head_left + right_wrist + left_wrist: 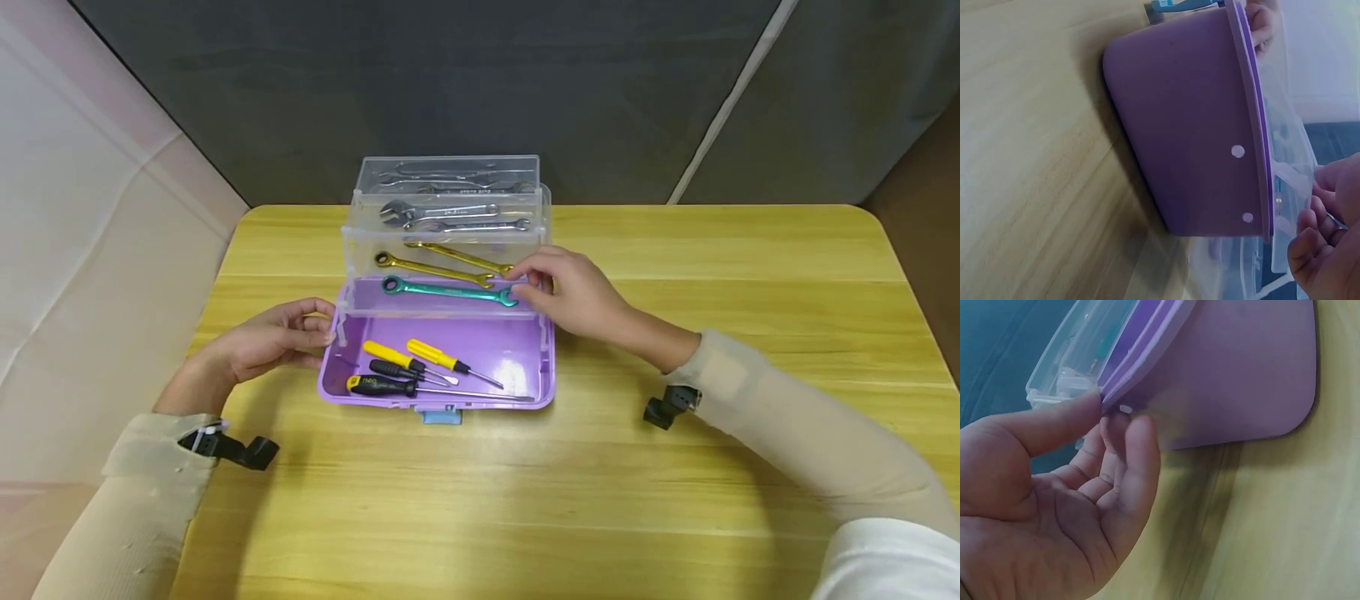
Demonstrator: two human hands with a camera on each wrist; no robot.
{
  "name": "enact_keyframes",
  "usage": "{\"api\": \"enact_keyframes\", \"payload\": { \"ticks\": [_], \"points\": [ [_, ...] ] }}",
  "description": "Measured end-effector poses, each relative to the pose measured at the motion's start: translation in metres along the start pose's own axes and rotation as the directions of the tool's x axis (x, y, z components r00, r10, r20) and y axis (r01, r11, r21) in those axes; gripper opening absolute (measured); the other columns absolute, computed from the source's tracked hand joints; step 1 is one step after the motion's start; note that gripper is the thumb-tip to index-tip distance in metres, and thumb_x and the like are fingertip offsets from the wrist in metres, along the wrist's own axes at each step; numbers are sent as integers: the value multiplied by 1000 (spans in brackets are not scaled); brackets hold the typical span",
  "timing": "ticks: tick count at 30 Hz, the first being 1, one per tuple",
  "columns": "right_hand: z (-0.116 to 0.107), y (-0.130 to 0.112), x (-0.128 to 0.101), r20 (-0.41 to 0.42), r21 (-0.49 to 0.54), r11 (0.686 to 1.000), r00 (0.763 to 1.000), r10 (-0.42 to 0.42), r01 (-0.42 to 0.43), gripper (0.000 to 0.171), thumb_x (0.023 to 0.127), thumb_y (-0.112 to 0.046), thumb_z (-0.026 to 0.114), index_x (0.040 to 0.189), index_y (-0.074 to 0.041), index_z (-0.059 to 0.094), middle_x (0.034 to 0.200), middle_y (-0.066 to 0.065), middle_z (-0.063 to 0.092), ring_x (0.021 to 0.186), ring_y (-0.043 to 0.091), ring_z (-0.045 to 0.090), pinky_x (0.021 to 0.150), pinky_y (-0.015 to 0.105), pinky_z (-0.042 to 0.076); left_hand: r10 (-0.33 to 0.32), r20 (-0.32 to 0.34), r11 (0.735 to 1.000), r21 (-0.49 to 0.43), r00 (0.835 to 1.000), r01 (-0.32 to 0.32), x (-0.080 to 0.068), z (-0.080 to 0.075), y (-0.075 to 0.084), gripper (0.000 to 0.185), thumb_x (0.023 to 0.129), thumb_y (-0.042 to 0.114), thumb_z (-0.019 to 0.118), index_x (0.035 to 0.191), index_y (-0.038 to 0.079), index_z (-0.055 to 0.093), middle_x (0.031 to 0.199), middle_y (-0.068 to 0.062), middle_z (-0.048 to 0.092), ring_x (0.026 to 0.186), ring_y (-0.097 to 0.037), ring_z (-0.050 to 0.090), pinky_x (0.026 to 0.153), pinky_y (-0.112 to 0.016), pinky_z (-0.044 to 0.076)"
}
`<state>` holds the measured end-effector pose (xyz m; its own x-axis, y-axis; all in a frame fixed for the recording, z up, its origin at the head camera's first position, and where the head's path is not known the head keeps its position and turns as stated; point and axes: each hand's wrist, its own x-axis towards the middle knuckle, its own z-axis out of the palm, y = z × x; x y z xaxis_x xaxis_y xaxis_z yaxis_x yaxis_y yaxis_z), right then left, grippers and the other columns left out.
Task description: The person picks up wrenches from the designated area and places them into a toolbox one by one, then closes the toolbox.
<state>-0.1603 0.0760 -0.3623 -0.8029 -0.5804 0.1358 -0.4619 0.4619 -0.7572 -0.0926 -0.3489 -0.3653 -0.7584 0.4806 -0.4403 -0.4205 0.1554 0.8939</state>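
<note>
A purple toolbox [1191, 125] stands unfolded, its clear plastic trays rising in steps behind the base. At its left side, my left hand [277, 342] pinches the rim between thumb and fingers. My right hand [577, 296] pinches the right end of the lowest clear tray [1291, 181] with thumb and index finger. In that tray lie a green wrench [446, 290] and two gold wrenches [431, 267]. Silver wrenches [480, 226] and an adjustable wrench [397, 213] fill the upper trays. The base holds two yellow-handled screwdrivers [437, 355], a small black one [392, 369] and a long black-and-yellow one [382, 385].
A light blue latch [441, 416] sticks out at the toolbox's front. Beneath it all is a wooden table [480, 517]. A dark curtain [480, 83] hangs behind the table's back edge, and a pale cloth [90, 208] on the left.
</note>
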Motion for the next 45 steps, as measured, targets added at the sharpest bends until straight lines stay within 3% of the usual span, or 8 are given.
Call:
{"api": "enact_keyframes", "payload": {
  "ticks": [4,7,13,17,21,26,34,45],
  "points": [
    [-6,4,0,-89,74,997,996,-13,20,20,99,-12,69,116,-5,72,93,6,61,85,19,53,73,31,47,15,-33,996,93,999,-12,0,-5,0,17,104,-1,51,119,8,52,102,-1,71,90,-18,71,80,-35,62],
    [-13,9,3,-191,129,991,982,3,22,23,101,-12,65,121,-3,69,100,8,61,90,19,54,74,30,48,35,-107,997,72,994,-27,0,-12,2,17,105,0,51,119,8,54,101,-1,71,91,-16,69,80,-34,62],
    [-27,23,14,-346,303,953,932,109,1,38,105,-10,57,142,-4,53,130,14,57,113,22,55,87,28,47,165,-335,982,-33,928,-187,7,-25,10,25,106,9,54,130,11,53,119,1,65,112,-13,64,92,-26,57],
    [-31,34,22,-323,431,900,919,226,-69,55,106,-10,53,157,-6,34,154,15,42,135,24,47,110,32,42,199,-372,978,18,907,-208,21,-28,20,54,109,17,47,157,5,26,156,-13,35,148,-23,33,118,-32,35],
    [-28,45,27,-227,539,826,915,334,-168,63,107,-12,50,162,-7,19,165,15,26,149,26,32,121,36,30,180,-358,983,32,916,-181,37,-27,28,65,111,18,40,162,2,3,168,-20,3,155,-33,8,125,-43,16],
    [-14,60,32,-75,603,744,908,412,-288,69,106,-12,50,163,-6,11,168,16,17,152,30,25,122,39,30,142,-347,989,15,927,-146,56,-25,32,64,110,14,42,162,2,6,166,-19,14,149,-28,29,123,-45,21],
    [7,64,35,30,601,727,919,394,-332,60,108,-11,45,161,-4,17,163,17,31,148,28,35,119,37,34,89,-187,986,155,978,-60,72,-26,26,54,110,12,43,159,-1,24,150,-11,44,121,-7,55,104,-23,49],
    [9,61,35,55,583,728,912,407,-360,56,110,-14,45,161,-8,24,159,11,41,143,20,42,119,34,34,40,-220,978,207,975,6,74,-29,28,56,107,6,49,158,1,28,158,-21,38,114,-3,59,97,-19,51]
  ]
}}
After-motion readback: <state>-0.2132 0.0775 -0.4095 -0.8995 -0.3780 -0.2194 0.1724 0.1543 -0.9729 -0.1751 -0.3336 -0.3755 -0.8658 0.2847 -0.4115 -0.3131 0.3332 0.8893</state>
